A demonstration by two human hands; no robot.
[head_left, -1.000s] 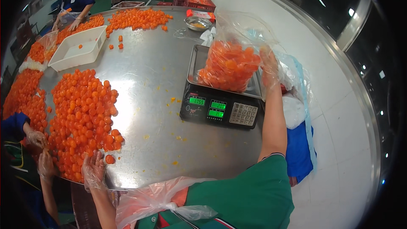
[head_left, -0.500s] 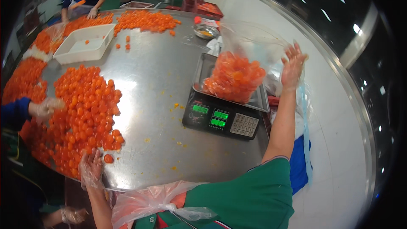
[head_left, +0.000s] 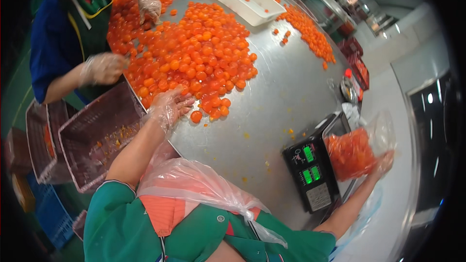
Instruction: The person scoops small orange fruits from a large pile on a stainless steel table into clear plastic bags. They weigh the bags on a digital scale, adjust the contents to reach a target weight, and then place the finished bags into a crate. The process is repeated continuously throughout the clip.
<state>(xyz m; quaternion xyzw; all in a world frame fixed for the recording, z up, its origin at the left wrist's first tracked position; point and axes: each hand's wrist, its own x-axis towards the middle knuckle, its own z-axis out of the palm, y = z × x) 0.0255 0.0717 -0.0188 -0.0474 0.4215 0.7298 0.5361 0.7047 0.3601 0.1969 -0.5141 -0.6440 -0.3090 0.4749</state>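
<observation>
Many glossy orange balls that look like egg yolks lie in a pile [head_left: 204, 48] on the steel table. At the pile's near edge is my left hand [head_left: 170, 107] in a clear plastic glove, fingers stretched out, touching the nearest yolks and holding none. A clear plastic bag [head_left: 352, 153] full of yolks rests on the tray of a black scale [head_left: 313, 172] with lit green displays. My right hand [head_left: 385, 163] is closed against the bag's right side; the bag partly hides its fingers.
A co-worker in blue [head_left: 58, 34] stands at the left, with a gloved hand [head_left: 148, 5] over the yolks. Dark red crates [head_left: 104, 136] stand by the table's left edge. A white tray [head_left: 245, 2] and a metal bowl [head_left: 348, 90] sit farther back.
The view has swung left, showing the crates and more of the co-worker. My right hand, earlier open and raised beside the bag, is now at the bag's side. My left hand stays by the pile.
</observation>
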